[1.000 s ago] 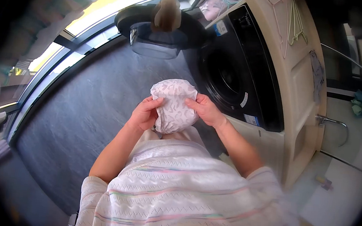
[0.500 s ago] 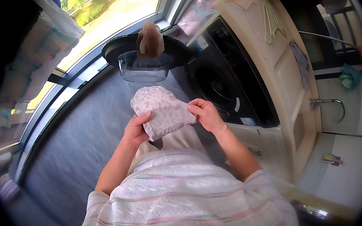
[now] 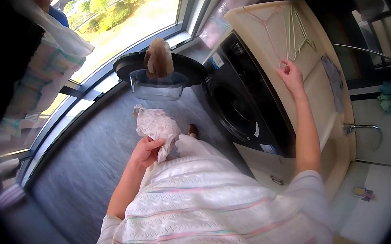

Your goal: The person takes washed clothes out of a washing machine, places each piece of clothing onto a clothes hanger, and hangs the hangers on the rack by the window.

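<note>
My left hand (image 3: 148, 151) is closed on a pale pink cloth item (image 3: 157, 124) with a blotchy leopard-like print, its fabric bunched and hanging beyond the thumb. Which kind of garment or cover it is, I cannot tell. Out to the right, my right hand (image 3: 292, 78) pinches the near end of a thin pink clothes hanger (image 3: 267, 23) lying on the cream countertop (image 3: 253, 14). Beside that hanger lies a pale green clothes hanger (image 3: 294, 32).
Under the counter stands a black front-loading washing machine (image 3: 235, 102). A clear basin and a brownish bundle (image 3: 159, 57) are by the round black surface (image 3: 127, 68) near the window. A grey cloth (image 3: 332, 81) lies near the faucet (image 3: 362, 127). Laundry (image 3: 45, 65) hangs at left.
My right hand has let go of the printed cloth and moved up and right to the pink hanger. The cloth now hangs more crumpled from my left hand alone.
</note>
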Demonstrator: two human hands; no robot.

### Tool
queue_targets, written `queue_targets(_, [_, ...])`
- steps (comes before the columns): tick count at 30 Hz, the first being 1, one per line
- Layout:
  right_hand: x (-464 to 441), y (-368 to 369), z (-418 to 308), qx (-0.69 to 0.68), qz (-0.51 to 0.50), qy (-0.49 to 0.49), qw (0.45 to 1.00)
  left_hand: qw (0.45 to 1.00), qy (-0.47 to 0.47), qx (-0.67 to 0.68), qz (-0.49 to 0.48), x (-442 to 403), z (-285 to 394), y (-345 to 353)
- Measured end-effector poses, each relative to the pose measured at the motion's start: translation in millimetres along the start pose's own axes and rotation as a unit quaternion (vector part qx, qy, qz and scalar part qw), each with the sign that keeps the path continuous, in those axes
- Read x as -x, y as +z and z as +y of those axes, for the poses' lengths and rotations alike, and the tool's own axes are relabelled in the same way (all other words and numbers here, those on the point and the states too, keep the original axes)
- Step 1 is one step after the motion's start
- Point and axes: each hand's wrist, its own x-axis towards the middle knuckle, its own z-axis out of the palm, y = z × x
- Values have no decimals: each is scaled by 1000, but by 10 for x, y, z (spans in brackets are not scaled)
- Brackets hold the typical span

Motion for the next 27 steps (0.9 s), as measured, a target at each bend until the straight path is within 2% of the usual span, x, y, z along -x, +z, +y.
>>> queue_targets(2, [-33,-41,-39,12,-51,22,998,998,-39,41,18,56,-154,-50])
queue_targets(5, [-57,-3,-21,-22,-62,47,997,993,-52,85,57,129,-346,67])
queue_targets(8, [16,12,-163,-13,31,6,999,998,-9,7,58,170,-343,124])
queue_targets(11, [2,-46,-187,56,-21,38,997,994,32,-104,32,170,-376,31])
queue_targets(14, [-45,-27,-35,131,46,60,989,974,80,-206,43,329,-257,150])
queue_targets(16, [-112,-26,201,140,105,34,984,964,87,-249,47,433,-185,119])
queue_targets(17, [13,-71,-29,121,131,72,981,969,89,-227,24,489,-160,73])
queue_targets(18, [14,-88,96,100,150,16,984,974,94,-208,-1,532,-128,20])
queue_targets(20, [239,-144,-171,-54,203,-49,976,983,92,-159,8,617,-71,-89])
queue_targets(22, [633,-260,-721,-243,137,26,960,985,101,-137,18,709,12,-146])
queue_targets(24, [1055,-146,-996,-349,54,13,936,983,109,-146,36,810,120,-163])
queue_targets(26, [1366,50,-1204,-421,-39,-1,906,973,126,-185,50,932,235,-174])
queue_targets(27, [1509,232,-1279,-416,-85,28,905,968,134,-206,51,1001,300,-186])
